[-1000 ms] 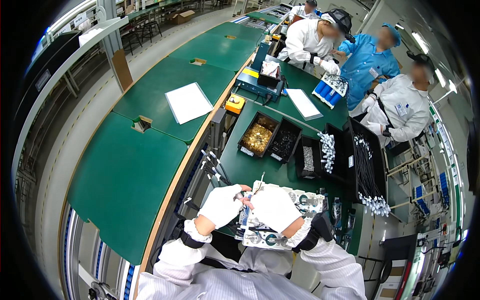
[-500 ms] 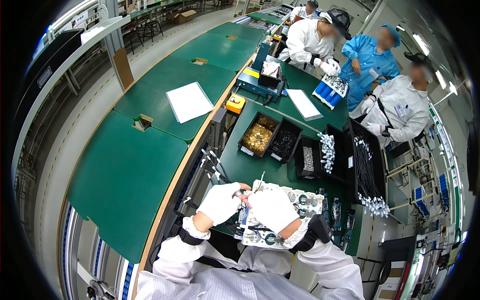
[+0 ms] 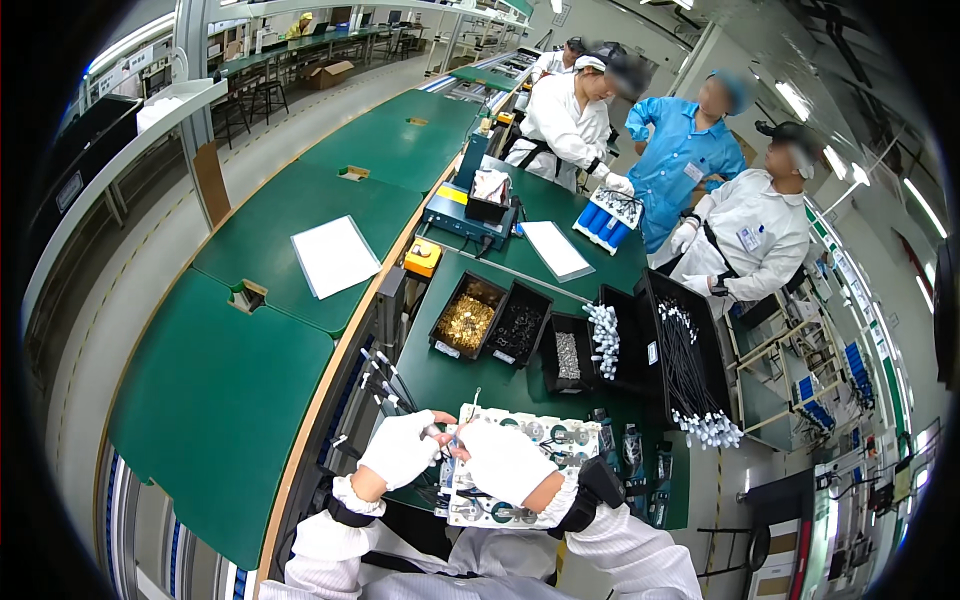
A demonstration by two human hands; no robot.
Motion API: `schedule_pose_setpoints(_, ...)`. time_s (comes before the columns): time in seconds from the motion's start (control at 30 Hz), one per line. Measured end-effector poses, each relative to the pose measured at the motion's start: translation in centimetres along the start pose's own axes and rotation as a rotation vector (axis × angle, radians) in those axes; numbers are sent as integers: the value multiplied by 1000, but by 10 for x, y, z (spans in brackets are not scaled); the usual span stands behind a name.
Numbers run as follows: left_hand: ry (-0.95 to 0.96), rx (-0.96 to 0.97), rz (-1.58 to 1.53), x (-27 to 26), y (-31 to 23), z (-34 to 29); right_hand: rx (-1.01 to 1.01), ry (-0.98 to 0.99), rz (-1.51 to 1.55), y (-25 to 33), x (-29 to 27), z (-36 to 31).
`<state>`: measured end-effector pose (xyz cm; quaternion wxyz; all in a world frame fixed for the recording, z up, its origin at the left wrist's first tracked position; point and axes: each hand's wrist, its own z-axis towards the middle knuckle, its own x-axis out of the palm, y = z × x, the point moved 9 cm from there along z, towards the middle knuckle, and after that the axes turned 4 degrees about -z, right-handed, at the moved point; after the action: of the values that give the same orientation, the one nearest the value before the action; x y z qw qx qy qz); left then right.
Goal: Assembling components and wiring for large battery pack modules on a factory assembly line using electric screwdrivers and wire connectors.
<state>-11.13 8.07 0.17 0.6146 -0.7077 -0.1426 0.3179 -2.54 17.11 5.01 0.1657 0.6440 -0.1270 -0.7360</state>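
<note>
My white-gloved left hand (image 3: 400,448) and white-gloved right hand (image 3: 505,462) meet fingertip to fingertip, bare fingers showing past the gloves. Both are closed in a pinch; whatever lies between them is too small and covered to name. Below my right hand lies a white block with round metal terminals (image 3: 575,440), partly covered by that hand and wrist. A thin pale lead with a ring end (image 3: 476,398) sticks up from its far edge. Left of it, black cables with white ends (image 3: 385,385) stand in a loose bunch beside my left hand.
Beyond the block stand black bins of gold parts (image 3: 467,322), small black parts (image 3: 518,328) and silver parts (image 3: 567,355). A large bin of black cables (image 3: 678,340) is at right. A wooden table edge (image 3: 318,425) runs along the left. Co-workers handle a blue cell pack (image 3: 608,222) farther off.
The view has tilted and turned, so the bench appears shifted left and lower. My hands stay pinched together at the block's left end. A far co-worker has straightened up somewhat.
</note>
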Motion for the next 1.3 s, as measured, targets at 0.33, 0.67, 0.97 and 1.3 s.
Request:
schedule_pose_setpoints(0.33,22,6,-62,1,-6,0,32,-12,74,-3,1,4)
schedule_pose_setpoints(0.67,69,-24,-147,3,-12,-4,-145,-25,-311,6,7,11)
schedule_pose_setpoints(0.97,34,-30,-61,1,-1,-2,-36,18,-189,14,-1,7)
schedule_pose_setpoints(1.3,41,3,0,2,5,-2,98,209,-283,4,11,5)
